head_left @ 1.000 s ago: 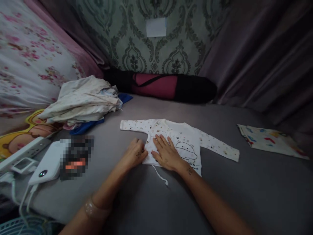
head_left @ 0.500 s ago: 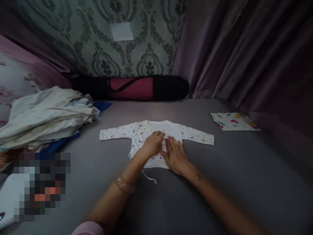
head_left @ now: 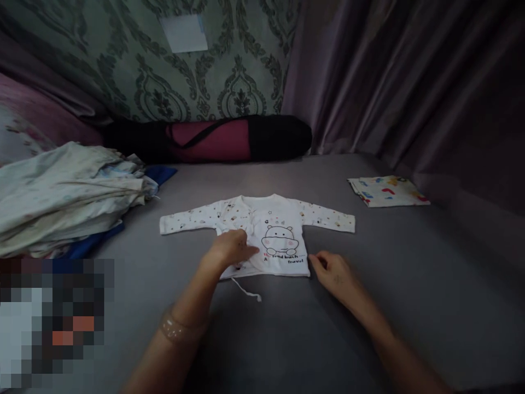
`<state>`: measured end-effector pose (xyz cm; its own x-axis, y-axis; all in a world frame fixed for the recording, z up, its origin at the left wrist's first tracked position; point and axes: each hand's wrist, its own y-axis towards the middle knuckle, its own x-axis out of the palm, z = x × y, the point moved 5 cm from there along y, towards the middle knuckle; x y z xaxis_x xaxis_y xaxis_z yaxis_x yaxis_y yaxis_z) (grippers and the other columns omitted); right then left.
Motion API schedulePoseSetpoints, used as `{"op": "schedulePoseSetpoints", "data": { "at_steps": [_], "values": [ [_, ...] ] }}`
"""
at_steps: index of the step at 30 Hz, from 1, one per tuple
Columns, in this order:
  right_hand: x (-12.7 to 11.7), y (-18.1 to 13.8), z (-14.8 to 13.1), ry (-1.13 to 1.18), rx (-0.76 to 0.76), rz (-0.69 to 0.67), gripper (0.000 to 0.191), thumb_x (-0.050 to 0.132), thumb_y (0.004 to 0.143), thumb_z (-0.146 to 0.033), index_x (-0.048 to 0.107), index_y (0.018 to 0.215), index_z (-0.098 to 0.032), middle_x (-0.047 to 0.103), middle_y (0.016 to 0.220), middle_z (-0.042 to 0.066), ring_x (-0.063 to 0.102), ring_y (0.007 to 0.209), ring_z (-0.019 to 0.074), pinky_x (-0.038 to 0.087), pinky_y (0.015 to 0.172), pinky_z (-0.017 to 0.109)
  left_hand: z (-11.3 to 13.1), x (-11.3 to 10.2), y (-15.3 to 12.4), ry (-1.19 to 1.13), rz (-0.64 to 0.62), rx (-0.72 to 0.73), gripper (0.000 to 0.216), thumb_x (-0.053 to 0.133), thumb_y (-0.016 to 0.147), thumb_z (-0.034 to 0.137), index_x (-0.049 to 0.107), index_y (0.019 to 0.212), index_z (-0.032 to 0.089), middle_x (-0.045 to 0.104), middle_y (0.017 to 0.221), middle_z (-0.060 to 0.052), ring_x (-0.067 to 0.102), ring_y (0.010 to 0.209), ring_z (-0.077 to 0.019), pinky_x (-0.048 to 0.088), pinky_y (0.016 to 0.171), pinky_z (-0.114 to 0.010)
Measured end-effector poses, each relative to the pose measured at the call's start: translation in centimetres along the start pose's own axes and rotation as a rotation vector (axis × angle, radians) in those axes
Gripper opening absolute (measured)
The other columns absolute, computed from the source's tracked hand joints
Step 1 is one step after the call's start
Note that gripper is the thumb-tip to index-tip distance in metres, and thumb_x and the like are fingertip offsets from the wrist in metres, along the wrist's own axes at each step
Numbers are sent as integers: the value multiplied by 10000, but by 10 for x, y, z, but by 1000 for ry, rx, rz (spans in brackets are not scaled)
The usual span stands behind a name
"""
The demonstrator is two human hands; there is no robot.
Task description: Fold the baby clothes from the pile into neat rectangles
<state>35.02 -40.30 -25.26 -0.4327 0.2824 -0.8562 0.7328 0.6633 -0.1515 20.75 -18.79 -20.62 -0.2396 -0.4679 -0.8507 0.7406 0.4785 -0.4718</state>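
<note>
A white long-sleeved baby shirt (head_left: 283, 213) lies spread flat, sleeves out to both sides, with a hippo-like drawing and lettering on its front. Small prints dot the sleeves and the left half. My left hand (head_left: 232, 249) rests on the left half of the front, thumb stretched away from bent fingers and nothing visibly gripped; it hides part of the cloth. At the shirt's right side edge, low down, my right hand (head_left: 334, 271) has its thumb and forefinger pinched together on the fabric. A white tie string (head_left: 248, 290) trails from the bottom hem.
A heap of light cloths (head_left: 69, 191) lies at the left over a blue cloth (head_left: 96, 238). A folded printed cloth (head_left: 389, 191) is at the right. Along the wall lies a black and pink long bag (head_left: 213, 139). A blurred patch covers the lower left corner.
My hands have moved apart from the shirt's middle. The right one went from flat on the front to the right side edge, the left one shifted left, uncovering the drawing.
</note>
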Motion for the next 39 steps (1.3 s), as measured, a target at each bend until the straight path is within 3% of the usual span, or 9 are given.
{"op": "schedulePoseSetpoints", "data": {
  "at_steps": [8, 15, 21, 24, 27, 30, 33, 36, 39],
  "values": [
    [16, -9, -13, 5, 53, -56, 386, 471, 858, -471, 624, 631, -198, 675, 655, 56, 586, 601, 165, 307, 538, 257, -9, 19, 21, -115, -62, 25, 231, 632, 708, 399, 679, 748, 176, 655, 648, -30, 612, 690, -174, 368, 560, -237],
    [8, -10, -16, 74, 89, -112, 334, 498, 828, -432, 635, 637, -196, 661, 629, 29, 581, 590, 160, 312, 514, 246, -18, 4, 9, -188, -26, 39, 193, 606, 703, 364, 655, 759, 186, 673, 707, -14, 601, 662, -152, 382, 532, -220],
    [2, -9, -16, -26, 58, -181, 310, 508, 824, -389, 635, 625, -188, 652, 630, 28, 573, 580, 149, 301, 503, 244, -26, 7, 10, -84, -105, -9, 163, 631, 691, 329, 650, 763, 185, 686, 786, -34, 628, 737, -181, 407, 561, -229],
    [-9, 0, -25, -124, -12, -158, 330, 498, 856, -444, 659, 705, -199, 674, 701, 43, 601, 646, 177, 356, 547, 264, -9, 2, 7, 3, 37, 30, 186, 614, 754, 339, 651, 828, 173, 688, 908, -82, 639, 851, -232, 461, 668, -284],
    [-14, 22, -50, -193, -228, 52, 405, 365, 940, -420, 663, 1051, -170, 692, 1028, 111, 621, 955, 227, 442, 785, 319, 19, -1, 8, 46, 397, 165, 299, 429, 922, 311, 600, 1078, 122, 629, 1153, -164, 578, 1094, -276, 463, 873, -375],
    [8, 43, -78, -291, -479, 154, 517, 275, 964, -333, 454, 1377, -79, 413, 1465, 154, 322, 1371, 253, 236, 1106, 409, 40, 18, 17, 121, 612, 347, 399, 321, 960, 212, 462, 1319, 107, 421, 1448, -170, 299, 1390, -294, 269, 1110, -467],
    [38, 61, -83, -370, -490, 91, 583, 265, 957, -337, 323, 1457, -42, 234, 1552, 137, 150, 1442, 251, 91, 1161, 449, 35, 41, 35, 144, 638, 274, 519, 324, 972, 345, 375, 1397, 50, 299, 1515, -206, 181, 1432, -330, 183, 1150, -498],
    [50, 68, -79, -400, -445, 31, 614, 261, 954, -357, 288, 1468, -22, 225, 1550, 150, 170, 1438, 256, 101, 1162, 450, 26, 54, 43, 151, 557, 217, 620, 284, 971, 443, 349, 1416, 17, 286, 1511, -230, 222, 1420, -330, 216, 1145, -469],
    [43, 73, -81, -414, -455, -29, 603, 264, 955, -371, 352, 1441, -25, 270, 1533, 169, 230, 1419, 277, 150, 1149, 459, 25, 54, 42, 144, 521, 206, 618, 279, 968, 439, 360, 1417, 23, 286, 1511, -225, 232, 1417, -332, 222, 1141, -474]
  ]
}}
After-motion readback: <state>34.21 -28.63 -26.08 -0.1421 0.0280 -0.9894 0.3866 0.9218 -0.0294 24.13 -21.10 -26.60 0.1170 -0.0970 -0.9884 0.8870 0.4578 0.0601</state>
